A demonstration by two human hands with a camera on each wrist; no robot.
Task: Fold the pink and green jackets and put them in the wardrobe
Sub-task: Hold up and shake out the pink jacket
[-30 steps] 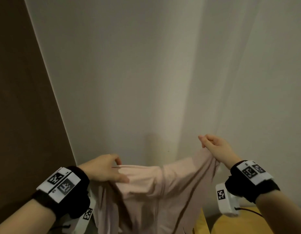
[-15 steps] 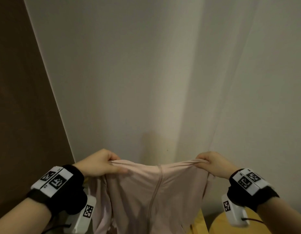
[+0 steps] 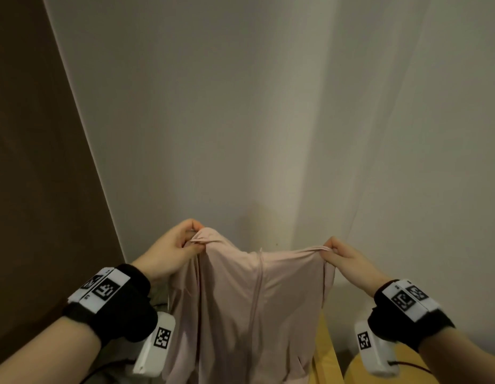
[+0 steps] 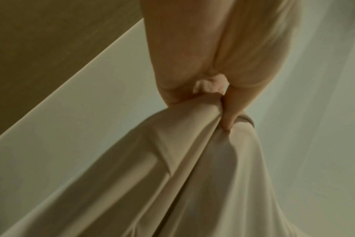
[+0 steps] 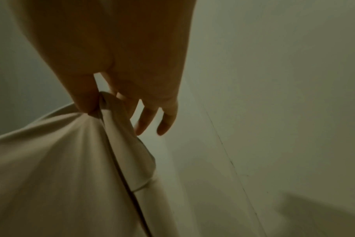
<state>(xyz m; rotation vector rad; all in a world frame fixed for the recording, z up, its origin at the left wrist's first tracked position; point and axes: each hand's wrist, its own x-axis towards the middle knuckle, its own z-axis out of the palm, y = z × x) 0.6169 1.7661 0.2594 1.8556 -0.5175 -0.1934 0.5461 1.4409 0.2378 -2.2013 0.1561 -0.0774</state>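
Note:
The pink jacket (image 3: 246, 306) hangs in the air in front of me, held up by its top edge, with a seam running down its middle. My left hand (image 3: 182, 246) grips a bunched corner at the upper left; the left wrist view shows my fingers curled into the cloth (image 4: 192, 160). At the upper right my right hand (image 3: 339, 252) pinches the other corner between thumb and forefinger, the other fingers hanging loose beside the fabric (image 5: 61, 168). The green jacket and the wardrobe are out of sight.
A pale wall (image 3: 213, 120) and a sheer white curtain (image 3: 421, 134) stand close behind the jacket. A dark brown panel (image 3: 32, 162) fills the left. A yellow wooden surface (image 3: 324, 353) shows at the bottom right, below the jacket's hem.
My right hand dropped and pulled outward, stretching the top edge. Then both hands rose a little with the jacket, and the left hand bunched its corner higher.

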